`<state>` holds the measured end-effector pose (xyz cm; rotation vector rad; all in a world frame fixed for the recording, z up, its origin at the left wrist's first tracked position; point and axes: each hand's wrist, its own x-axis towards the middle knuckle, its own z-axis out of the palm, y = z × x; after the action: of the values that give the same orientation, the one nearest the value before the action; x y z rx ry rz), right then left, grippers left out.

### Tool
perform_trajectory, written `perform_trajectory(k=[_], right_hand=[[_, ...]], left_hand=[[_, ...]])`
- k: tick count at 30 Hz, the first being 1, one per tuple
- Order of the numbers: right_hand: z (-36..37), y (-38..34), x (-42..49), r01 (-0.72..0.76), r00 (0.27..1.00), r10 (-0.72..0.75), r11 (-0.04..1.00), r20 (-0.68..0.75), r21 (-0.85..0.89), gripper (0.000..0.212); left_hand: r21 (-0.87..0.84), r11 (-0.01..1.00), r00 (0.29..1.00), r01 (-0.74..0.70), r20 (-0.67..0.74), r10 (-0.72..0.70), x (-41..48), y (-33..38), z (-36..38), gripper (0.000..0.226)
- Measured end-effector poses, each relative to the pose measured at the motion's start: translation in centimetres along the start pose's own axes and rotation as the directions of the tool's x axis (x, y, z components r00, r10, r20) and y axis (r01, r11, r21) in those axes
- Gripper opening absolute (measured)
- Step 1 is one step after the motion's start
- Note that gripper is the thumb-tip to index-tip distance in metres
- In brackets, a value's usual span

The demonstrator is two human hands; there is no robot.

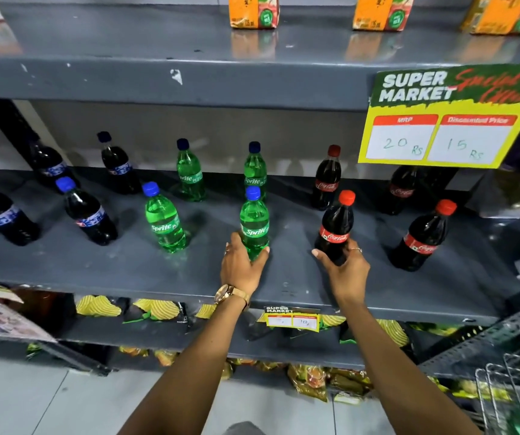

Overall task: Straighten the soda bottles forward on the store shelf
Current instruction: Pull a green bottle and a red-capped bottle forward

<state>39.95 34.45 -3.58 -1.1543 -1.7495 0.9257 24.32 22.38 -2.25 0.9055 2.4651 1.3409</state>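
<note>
Left hand [242, 265] grasps an upright Sprite bottle [254, 226], right hand [343, 270] an upright Coca-Cola bottle [335, 229], labels facing near, on the shelf [126, 265]. Sign [447, 117]: "SUPER MARKET".

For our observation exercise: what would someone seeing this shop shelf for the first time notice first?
Probably the two hands at the middle shelf's front: the left hand grips a green Sprite bottle, the right hand a red-capped Coca-Cola bottle. Next, the yellow and green price sign hanging upper right, reading 20 and 15 Rs.
</note>
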Motion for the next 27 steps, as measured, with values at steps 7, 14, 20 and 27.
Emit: perform_trajectory(k=[7,14,20,27], right_hand=[[-0.1,0.0,-0.2,-0.006,1.0,0.006,1.0,-0.005,-0.02,0.054],[0.2,-0.1,-0.1,-0.013,1.0,0.013,0.999,0.003,-0.05,0.055],[0.2,-0.3,-0.2,-0.016,1.0,0.017,0.998,0.012,-0.059,0.054],[-0.4,-1.4,-0.6,-0.096,0.993,0.097,0.995,0.069,-0.015,0.062]], left_hand=[[0.012,0.998,0.979,-0.068,0.193,0.065,1.6,-1.0,-1.4,0.05],[0.081,0.993,0.986,-0.088,0.146,0.076,1.3,-1.3,-0.8,0.046],[0.107,0.991,0.986,-0.076,0.155,0.059,1.1,-1.1,-1.2,0.046],[0.101,0.994,0.972,-0.041,0.234,0.017,1.4,-0.5,-1.9,0.05]])
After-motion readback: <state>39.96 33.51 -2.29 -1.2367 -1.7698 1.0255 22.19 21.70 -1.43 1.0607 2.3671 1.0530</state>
